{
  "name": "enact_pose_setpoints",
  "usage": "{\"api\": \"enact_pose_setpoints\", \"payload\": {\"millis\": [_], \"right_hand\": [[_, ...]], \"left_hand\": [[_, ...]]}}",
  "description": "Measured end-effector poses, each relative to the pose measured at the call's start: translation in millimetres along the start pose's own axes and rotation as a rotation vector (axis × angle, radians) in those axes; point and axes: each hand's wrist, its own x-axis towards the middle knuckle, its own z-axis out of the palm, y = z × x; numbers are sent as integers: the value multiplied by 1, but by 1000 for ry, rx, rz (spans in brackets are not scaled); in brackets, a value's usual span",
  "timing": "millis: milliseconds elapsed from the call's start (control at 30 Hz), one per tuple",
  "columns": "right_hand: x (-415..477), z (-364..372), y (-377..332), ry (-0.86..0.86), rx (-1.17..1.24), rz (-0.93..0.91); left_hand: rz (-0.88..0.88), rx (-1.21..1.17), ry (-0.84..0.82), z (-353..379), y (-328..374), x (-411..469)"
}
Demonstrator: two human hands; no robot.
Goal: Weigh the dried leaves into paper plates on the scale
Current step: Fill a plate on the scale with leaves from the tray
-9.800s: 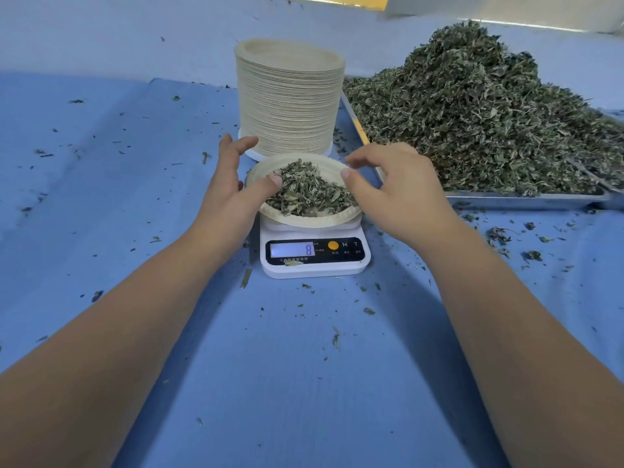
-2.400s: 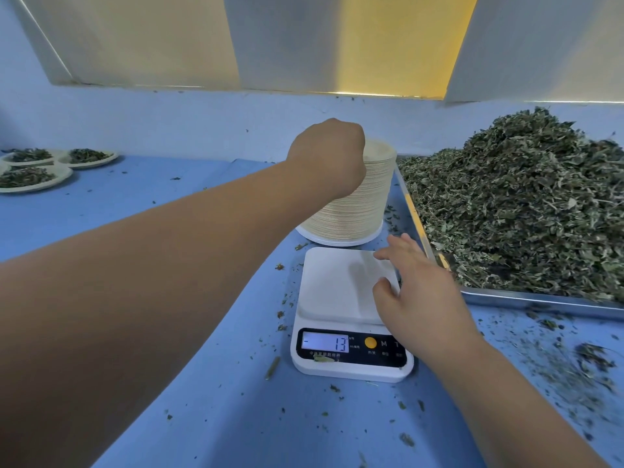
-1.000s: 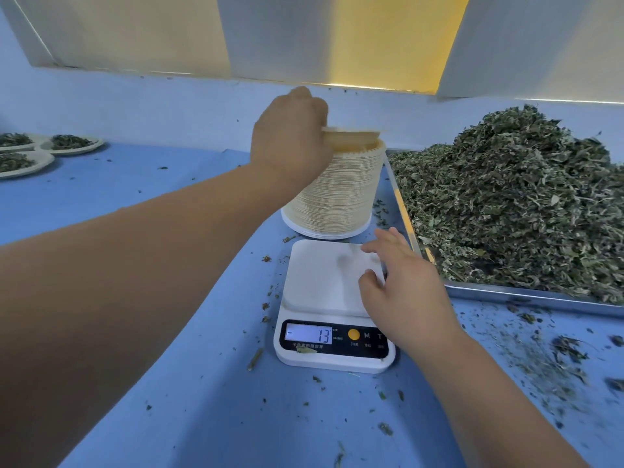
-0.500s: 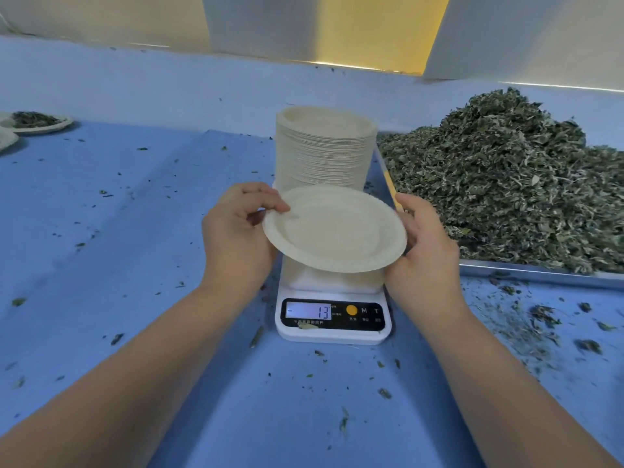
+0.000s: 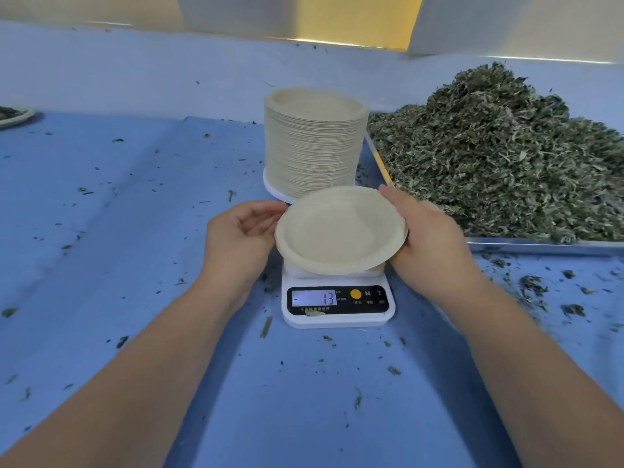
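An empty cream paper plate (image 5: 339,229) is tilted just above the platform of the small white scale (image 5: 337,304), whose display reads -13. My left hand (image 5: 241,239) grips the plate's left rim and my right hand (image 5: 429,241) grips its right rim. Behind it stands a tall stack of paper plates (image 5: 314,143). A big heap of dried leaves (image 5: 503,153) fills a metal tray (image 5: 540,246) to the right.
The blue table cover (image 5: 135,265) is strewn with leaf crumbs, thickest at the right near the tray. A filled plate (image 5: 13,114) shows at the far left edge. A pale wall runs along the back.
The filled plate left the scale. My left hand took one plate off the stack, my right hand joined it, and the plate has come lower, close over the scale platform.
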Motion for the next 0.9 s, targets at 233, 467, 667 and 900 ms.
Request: {"api": "enact_pose_setpoints", "payload": {"millis": [233,467,667,900], "right_hand": [[3,-4,2,-194,-276,-80],[3,-9,-3,-247,-389,16],[-5,-5,3,66,-229,73],[-8,1,16,62,-371,194]], "left_hand": [[-43,-57,70,-1,-2,5],[-161,-264,213,-6,3,6],[-187,-210,185,3,3,0],[-168,-171,187,4,0,0]]}}
